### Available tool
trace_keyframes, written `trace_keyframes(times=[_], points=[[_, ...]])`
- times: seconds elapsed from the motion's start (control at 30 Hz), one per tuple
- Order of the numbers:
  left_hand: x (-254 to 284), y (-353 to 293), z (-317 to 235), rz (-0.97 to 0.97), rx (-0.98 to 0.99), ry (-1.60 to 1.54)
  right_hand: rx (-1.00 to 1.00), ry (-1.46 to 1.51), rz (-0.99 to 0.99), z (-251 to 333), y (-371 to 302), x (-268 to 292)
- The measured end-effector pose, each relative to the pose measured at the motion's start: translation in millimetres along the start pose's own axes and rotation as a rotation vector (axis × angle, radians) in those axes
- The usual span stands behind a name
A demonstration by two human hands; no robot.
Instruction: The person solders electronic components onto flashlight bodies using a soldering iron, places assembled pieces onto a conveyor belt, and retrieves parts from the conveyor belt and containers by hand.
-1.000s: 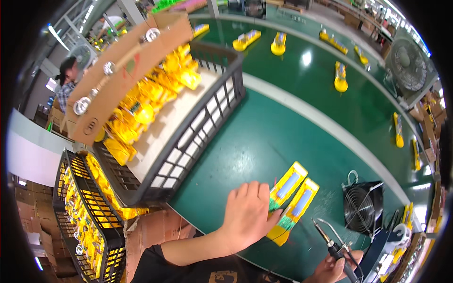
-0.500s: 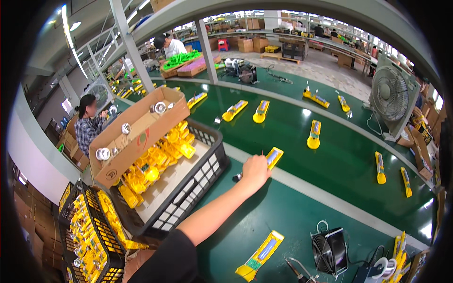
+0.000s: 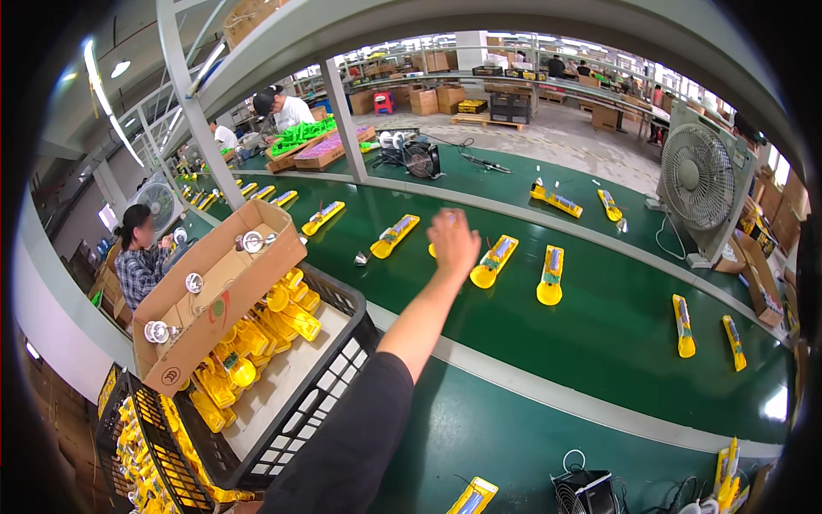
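Observation:
My left hand (image 3: 454, 244) reaches out over the green conveyor belt (image 3: 616, 325), its fingers loosely apart and slightly blurred. A yellow housing beneath it is mostly hidden; only a bit of yellow shows by the fingers. Just right of the hand lies a yellow torch-shaped housing (image 3: 494, 261) with a blue cell and thin red wire, and past that another housing (image 3: 550, 276). To the left, one more (image 3: 396, 236) rests near a small silver reflector (image 3: 361, 259). At the bottom edge, a further housing (image 3: 473, 497) is partly cut off. My right hand is out of sight.
A black crate (image 3: 342, 368) of yellow housings stands at left, with a cardboard box (image 3: 223, 295) of silver reflectors across it. Small black fan (image 3: 586, 493) at the near edge; large grey fan (image 3: 698, 180) at far right. A person (image 3: 141, 257) sits at left.
My left hand has moved forward from the belt's near edge onto the belt. The housing it was at now appears to lie on the belt, away from the hand. The view has shifted.

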State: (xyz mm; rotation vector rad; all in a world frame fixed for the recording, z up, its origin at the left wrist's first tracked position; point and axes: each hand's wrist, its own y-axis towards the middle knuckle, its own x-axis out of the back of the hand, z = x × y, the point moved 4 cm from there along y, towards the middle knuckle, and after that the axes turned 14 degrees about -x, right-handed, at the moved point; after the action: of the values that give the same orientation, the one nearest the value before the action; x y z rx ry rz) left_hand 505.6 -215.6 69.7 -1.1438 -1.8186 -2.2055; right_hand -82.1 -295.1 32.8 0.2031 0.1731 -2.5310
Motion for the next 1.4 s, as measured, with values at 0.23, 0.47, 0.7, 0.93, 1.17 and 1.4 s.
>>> trace_keyframes(times=[0.23,0.47,0.7,0.93,1.17,1.4], points=[[-22,-26,64,0.671,0.502,-0.18,-0.028,-0.157,-0.039,14,1,-6],[128,-79,22,0.286,0.406,-0.315,0.078,-0.049,-0.144,34,0,-22],[344,-236,-55,0.564,0.38,-0.485,0.262,-0.195,-0.139,43,-19,-9],[457,-248,-52,0.815,0.151,-0.563,0.132,-0.116,0.006,38,-25,-6],[493,-105,239,0.533,0.471,0.202,0.105,-0.027,0.039,39,-25,-15],[439,-133,284,1.144,0.754,-0.323,0.146,-0.298,-0.008,45,-23,-17]])
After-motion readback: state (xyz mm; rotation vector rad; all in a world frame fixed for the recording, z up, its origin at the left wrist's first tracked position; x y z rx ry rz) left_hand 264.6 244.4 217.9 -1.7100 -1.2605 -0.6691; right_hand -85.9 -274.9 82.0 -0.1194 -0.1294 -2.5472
